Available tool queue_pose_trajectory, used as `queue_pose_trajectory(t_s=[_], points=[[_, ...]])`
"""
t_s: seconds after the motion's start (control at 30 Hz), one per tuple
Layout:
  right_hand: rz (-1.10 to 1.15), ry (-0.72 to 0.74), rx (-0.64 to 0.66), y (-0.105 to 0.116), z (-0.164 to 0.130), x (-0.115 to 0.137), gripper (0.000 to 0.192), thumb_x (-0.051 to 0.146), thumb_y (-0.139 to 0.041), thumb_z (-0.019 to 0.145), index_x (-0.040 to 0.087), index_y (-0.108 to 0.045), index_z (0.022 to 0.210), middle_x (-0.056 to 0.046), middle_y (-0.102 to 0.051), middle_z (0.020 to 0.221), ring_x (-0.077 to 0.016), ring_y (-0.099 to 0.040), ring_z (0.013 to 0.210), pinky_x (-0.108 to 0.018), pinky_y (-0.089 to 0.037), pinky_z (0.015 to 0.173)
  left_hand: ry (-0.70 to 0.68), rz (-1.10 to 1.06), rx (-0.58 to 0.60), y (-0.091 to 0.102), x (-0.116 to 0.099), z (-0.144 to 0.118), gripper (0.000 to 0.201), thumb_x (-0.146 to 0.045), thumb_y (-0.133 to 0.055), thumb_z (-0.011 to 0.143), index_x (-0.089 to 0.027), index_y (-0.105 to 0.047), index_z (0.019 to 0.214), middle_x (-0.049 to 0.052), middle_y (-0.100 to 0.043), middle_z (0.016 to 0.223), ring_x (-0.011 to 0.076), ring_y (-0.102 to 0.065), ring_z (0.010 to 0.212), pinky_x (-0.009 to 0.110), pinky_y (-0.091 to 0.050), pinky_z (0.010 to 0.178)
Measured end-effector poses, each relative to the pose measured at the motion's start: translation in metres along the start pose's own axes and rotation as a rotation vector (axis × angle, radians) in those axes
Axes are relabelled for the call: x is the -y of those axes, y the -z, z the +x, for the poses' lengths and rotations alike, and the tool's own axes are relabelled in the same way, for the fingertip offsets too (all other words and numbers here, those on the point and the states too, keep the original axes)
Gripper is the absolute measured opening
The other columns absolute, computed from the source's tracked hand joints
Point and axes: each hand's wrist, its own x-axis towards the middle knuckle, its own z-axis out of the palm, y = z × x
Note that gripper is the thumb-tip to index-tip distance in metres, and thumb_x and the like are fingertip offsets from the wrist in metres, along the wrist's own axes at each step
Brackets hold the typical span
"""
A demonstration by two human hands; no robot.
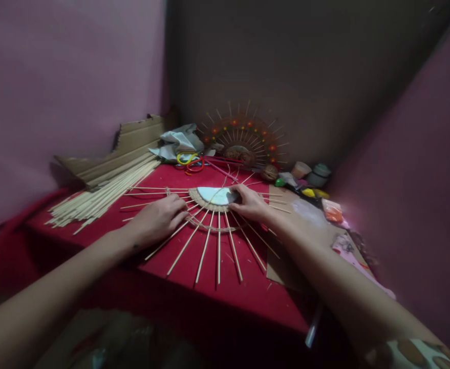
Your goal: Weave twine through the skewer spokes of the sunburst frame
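Observation:
A sunburst-shaped stick fan (219, 246) lies on a red cloth, its thin pale sticks radiating from a half-round centre. That centre (214, 196) is light blue-white with a woven twine border. Farther out, a loop of twine (213, 227) runs across the sticks. My right hand (250, 202) grips the right end of the centre between thumb and fingers. Over the left-hand sticks, my left hand (171, 212) has its fingers curled together at the twine and sticks; what they pinch is hidden.
A bundle of loose sticks (102, 197) lies at left beside torn cardboard (132, 143). Scissors (194, 163) and crumpled wrapping (180, 141) lie behind. A decorated sunburst piece (243, 133) leans on the back wall. Twine balls (271, 172), small pots (319, 175) and a cardboard sheet (286, 264) are at right.

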Motion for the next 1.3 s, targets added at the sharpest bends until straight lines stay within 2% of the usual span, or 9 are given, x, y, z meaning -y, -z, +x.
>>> queue_pose_trajectory(t_s=[0.13, 0.3, 0.47, 0.63, 0.73, 0.93, 1.13, 1.3], points=[[0.032, 0.034, -0.045, 0.001, -0.006, 0.003, 0.036, 0.013, -0.061, 0.072, 0.013, -0.056, 0.107, -0.008, -0.061, 0.101, -0.0177, -0.055, 0.090, -0.031, -0.043, 0.080, 0.009, -0.002, 0.020, 0.002, -0.002, 0.002, 0.034, -0.034, -0.035, 0.091, -0.013, -0.061, 0.087, 0.011, -0.063, 0.089, 0.0217, -0.060, 0.081, 0.036, -0.047, 0.077], [0.080, 0.192, -0.148, -0.002, -0.011, 0.024, 0.021, 0.012, -0.056, 0.077, 0.017, -0.061, 0.096, -0.007, -0.062, 0.097, -0.0177, -0.056, 0.089, -0.033, -0.043, 0.082, 0.039, -0.007, -0.039, -0.006, 0.000, 0.000, 0.033, -0.034, -0.037, 0.092, -0.013, -0.062, 0.089, 0.011, -0.063, 0.090, 0.0221, -0.061, 0.083, 0.036, -0.048, 0.077], [0.003, 0.283, -0.140, -0.015, -0.014, 0.039, 0.016, 0.014, -0.056, 0.081, 0.015, -0.062, 0.095, -0.009, -0.060, 0.096, -0.0196, -0.054, 0.090, -0.035, -0.043, 0.082, 0.036, -0.021, -0.090, -0.011, -0.001, -0.002, 0.031, -0.033, -0.040, 0.091, -0.013, -0.063, 0.088, 0.010, -0.063, 0.089, 0.0206, -0.060, 0.082, 0.035, -0.047, 0.078], [-0.018, 0.303, -0.110, -0.035, -0.022, 0.039, 0.015, 0.010, -0.051, 0.083, 0.014, -0.062, 0.092, -0.009, -0.057, 0.089, -0.0201, -0.052, 0.086, -0.034, -0.043, 0.079, 0.042, -0.019, -0.105, -0.011, -0.002, -0.004, 0.030, -0.032, -0.040, 0.092, -0.013, -0.064, 0.091, 0.010, -0.064, 0.091, 0.0208, -0.061, 0.084, 0.035, -0.047, 0.078], [-0.026, 0.322, -0.094, -0.040, -0.026, 0.039, 0.016, 0.009, -0.050, 0.083, 0.013, -0.062, 0.092, -0.011, -0.057, 0.089, -0.0210, -0.051, 0.086, -0.034, -0.043, 0.080, 0.028, -0.043, -0.140, -0.009, -0.002, -0.006, 0.030, -0.033, -0.041, 0.092, -0.013, -0.064, 0.090, 0.009, -0.063, 0.088, 0.0201, -0.059, 0.084, 0.034, -0.047, 0.080], [0.024, 0.340, -0.101, -0.040, -0.026, 0.037, 0.016, 0.009, -0.048, 0.082, 0.015, -0.060, 0.091, -0.009, -0.057, 0.088, -0.0197, -0.051, 0.086, -0.033, -0.043, 0.079, 0.007, -0.080, -0.209, 0.011, 0.003, -0.017, 0.029, -0.035, -0.045, 0.089, -0.015, -0.067, 0.090, 0.007, -0.063, 0.089, 0.0175, -0.059, 0.079, 0.030, -0.046, 0.074], [0.098, 0.339, -0.121, -0.044, -0.026, 0.033, 0.015, 0.010, -0.049, 0.081, 0.017, -0.060, 0.089, -0.006, -0.056, 0.085, -0.0181, -0.051, 0.083, -0.032, -0.043, 0.078, -0.032, -0.216, -0.143, 0.042, 0.006, -0.033, 0.025, -0.035, -0.053, 0.087, -0.018, -0.070, 0.084, 0.005, -0.066, 0.082, 0.0138, -0.059, 0.075, 0.027, -0.046, 0.072], [0.055, 0.370, -0.146, -0.039, -0.025, 0.035, 0.015, 0.009, -0.050, 0.081, 0.016, -0.063, 0.087, -0.008, -0.057, 0.084, -0.0191, -0.051, 0.083, -0.033, -0.042, 0.077, -0.110, -0.147, -0.106, 0.048, 0.003, -0.041, 0.025, -0.034, -0.052, 0.089, -0.018, -0.069, 0.081, 0.006, -0.064, 0.088, 0.0131, -0.058, 0.077, 0.027, -0.046, 0.072]])
